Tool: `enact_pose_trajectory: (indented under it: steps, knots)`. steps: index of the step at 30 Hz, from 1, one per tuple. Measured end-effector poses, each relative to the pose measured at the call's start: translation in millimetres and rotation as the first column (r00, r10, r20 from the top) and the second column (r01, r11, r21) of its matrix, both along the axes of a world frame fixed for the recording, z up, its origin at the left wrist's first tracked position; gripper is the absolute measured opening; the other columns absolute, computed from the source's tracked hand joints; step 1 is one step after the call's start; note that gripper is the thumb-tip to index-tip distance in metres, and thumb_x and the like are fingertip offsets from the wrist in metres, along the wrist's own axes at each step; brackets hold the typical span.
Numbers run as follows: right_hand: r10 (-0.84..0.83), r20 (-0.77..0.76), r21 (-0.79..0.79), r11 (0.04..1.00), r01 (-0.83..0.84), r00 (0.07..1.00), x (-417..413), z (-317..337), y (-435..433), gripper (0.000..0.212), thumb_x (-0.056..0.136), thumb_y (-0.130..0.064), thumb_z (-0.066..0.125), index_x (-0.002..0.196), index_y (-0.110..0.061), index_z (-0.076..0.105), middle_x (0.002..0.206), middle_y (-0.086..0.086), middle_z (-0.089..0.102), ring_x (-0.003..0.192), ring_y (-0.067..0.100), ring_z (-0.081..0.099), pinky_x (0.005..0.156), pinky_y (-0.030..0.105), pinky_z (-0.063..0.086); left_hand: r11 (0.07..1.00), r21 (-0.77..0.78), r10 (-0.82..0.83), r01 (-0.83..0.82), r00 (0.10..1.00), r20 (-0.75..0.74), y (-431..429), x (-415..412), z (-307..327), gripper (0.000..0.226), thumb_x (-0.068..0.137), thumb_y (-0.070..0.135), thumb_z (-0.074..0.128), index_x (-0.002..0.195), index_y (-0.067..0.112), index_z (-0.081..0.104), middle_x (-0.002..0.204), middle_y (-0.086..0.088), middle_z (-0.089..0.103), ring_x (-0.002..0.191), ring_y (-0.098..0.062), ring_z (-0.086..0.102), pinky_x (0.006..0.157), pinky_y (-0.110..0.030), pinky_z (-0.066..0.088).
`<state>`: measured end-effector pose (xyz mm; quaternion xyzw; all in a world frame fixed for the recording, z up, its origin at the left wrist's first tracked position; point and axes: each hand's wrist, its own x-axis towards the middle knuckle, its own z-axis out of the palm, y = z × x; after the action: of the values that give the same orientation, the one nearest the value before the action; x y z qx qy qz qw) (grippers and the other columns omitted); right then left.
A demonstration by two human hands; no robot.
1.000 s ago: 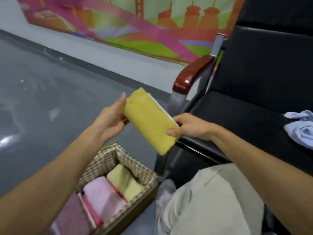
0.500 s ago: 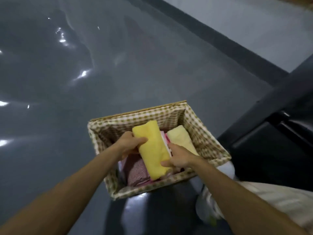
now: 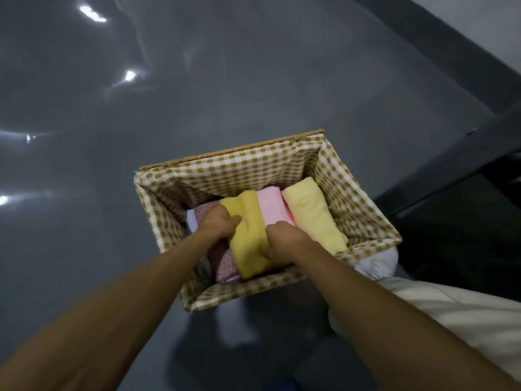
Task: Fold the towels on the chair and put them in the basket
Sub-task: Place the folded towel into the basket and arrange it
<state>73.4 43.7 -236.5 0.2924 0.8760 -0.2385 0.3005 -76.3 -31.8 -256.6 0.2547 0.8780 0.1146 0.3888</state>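
In basket point(image 3: 234, 154), yellow towel point(image 3: 251, 241) seems pinched between left hand point(image 3: 216, 224) and right hand point(image 3: 285, 239).

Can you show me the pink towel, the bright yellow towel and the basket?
pink towel point(image 3: 271, 204): head view, on its top fold.
bright yellow towel point(image 3: 249, 241): head view, on its middle.
basket point(image 3: 239, 167): head view, on its checked far wall.

We see a glossy grey floor point(image 3: 253, 80) with bright light glints point(image 3: 129, 76) on its left side. A dark skirting strip point(image 3: 451, 52) runs diagonally at top right below a pale wall point(image 3: 496, 12). A light beige trouser leg point(image 3: 451, 320) sits at lower right.
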Motion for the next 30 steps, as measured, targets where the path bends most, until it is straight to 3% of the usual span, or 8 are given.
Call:
enact_pose_trajectory:
  steps: [3, 5, 7, 11, 17, 20, 24, 30]
  knots:
    - [0.01, -0.046, -0.012, 1.0, -0.011, 0.999, 14.1, 23.0, 18.0, 0.036, 0.093, -0.028, 0.057, 0.126, -0.012, 0.054, 0.126, 0.011, 0.055, 0.109, 0.026, 0.054, 0.092, 0.037, 0.048, 0.994, -0.091, -0.065, 0.06, 0.997, -0.052, 5.4, -0.3, 29.5, 0.075, 0.096, 0.039, 0.055, 0.145, -0.007, 0.021, 0.109, -0.017, 0.06, 0.095, -0.028, 0.06, 0.067, -0.032, 0.046]
    - [-0.031, -0.111, 0.001, 1.0, 0.032, 0.993, 30.1, 51.0, 30.2, 0.036, 0.094, -0.03, 0.058, 0.127, -0.014, 0.057, 0.124, 0.008, 0.059, 0.109, 0.024, 0.055, 0.092, 0.034, 0.047, 0.987, -0.099, -0.138, 0.125, 0.981, -0.134, 9.4, 5.4, 55.0, 0.082, 0.094, 0.034, 0.057, 0.149, 0.001, 0.006, 0.134, -0.021, 0.045, 0.114, -0.034, 0.053, 0.085, -0.04, 0.049]
    - [-0.059, -0.17, 0.046, 0.997, 0.068, 0.984, 51.8, 85.7, 42.8, 0.033, 0.094, -0.028, 0.058, 0.125, -0.017, 0.06, 0.119, 0.003, 0.062, 0.108, 0.02, 0.056, 0.09, 0.03, 0.044, 0.965, -0.046, -0.262, 0.258, 0.941, -0.216, 16.3, 16.0, 83.4, 0.07, 0.093, 0.029, 0.058, 0.145, 0.004, 0.019, 0.144, -0.021, 0.032, 0.128, -0.038, 0.041, 0.1, -0.043, 0.041]
    - [-0.104, -0.239, 0.183, 0.972, 0.15, 0.965, 119.4, 162.8, 66.5, 0.026, 0.095, -0.026, 0.056, 0.118, -0.017, 0.064, 0.113, 0.003, 0.065, 0.105, 0.021, 0.059, 0.083, 0.027, 0.043, 0.785, 0.248, -0.499, 0.568, 0.816, -0.291, 54.4, 60.6, 140.1, 0.043, 0.087, 0.026, 0.06, 0.122, 0.003, 0.051, 0.121, -0.013, 0.056, 0.11, -0.03, 0.056, 0.083, -0.034, 0.045]
    - [-0.322, -0.36, 0.345, 0.826, 0.446, 0.876, 264.5, 255.0, 83.8, 0.019, 0.094, -0.025, 0.057, 0.109, -0.02, 0.067, 0.107, 0.0, 0.066, 0.098, 0.02, 0.061, 0.089, 0.037, 0.051, 0.443, 0.475, -0.674, 0.761, 0.632, -0.383, 114.6, 195.9, 236.5, 0.047, 0.09, 0.011, 0.059, 0.134, 0.004, 0.044, 0.121, -0.013, 0.056, 0.112, -0.025, 0.054, 0.091, -0.026, 0.039]
    - [-0.424, -0.453, 0.377, 0.707, 0.599, 0.785, 344.2, 285.8, 78.8, 0.017, 0.094, -0.022, 0.056, 0.106, -0.02, 0.068, 0.102, -0.004, 0.064, 0.095, 0.016, 0.059, 0.087, 0.033, 0.05, 0.293, 0.537, -0.736, 0.792, 0.545, -0.403, 142.4, 271.0, 269.1, 0.039, 0.092, 0.014, 0.058, 0.131, 0.009, 0.05, 0.116, -0.006, 0.058, 0.102, -0.017, 0.056, 0.083, -0.018, 0.039]
    - [-0.551, -0.547, 0.35, 0.533, 0.77, 0.63, 441.7, 304.6, 62.4, 0.017, 0.092, -0.021, 0.057, 0.102, -0.02, 0.07, 0.099, -0.006, 0.065, 0.094, 0.014, 0.061, 0.085, 0.029, 0.049, 0.11, 0.581, -0.8, 0.806, 0.419, -0.43, 167.0, 373.8, 294.1, 0.031, 0.093, 0.016, 0.057, 0.124, 0.014, 0.056, 0.112, -0.001, 0.059, 0.103, -0.014, 0.058, 0.089, -0.025, 0.046]
    - [-0.617, -0.757, 0.149, 0.157, 0.976, 0.215, 554.5, 296.6, 48.7, 0.02, 0.088, -0.011, 0.059, 0.101, -0.013, 0.074, 0.104, -0.002, 0.073, 0.1, 0.011, 0.063, 0.081, 0.012, 0.038, -0.066, 0.555, -0.848, 0.829, 0.247, -0.469, 199.4, 508.6, 298.7, 0.026, 0.093, 0.018, 0.057, 0.119, 0.016, 0.061, 0.113, 0.002, 0.059, 0.103, -0.011, 0.057, 0.087, -0.021, 0.042]
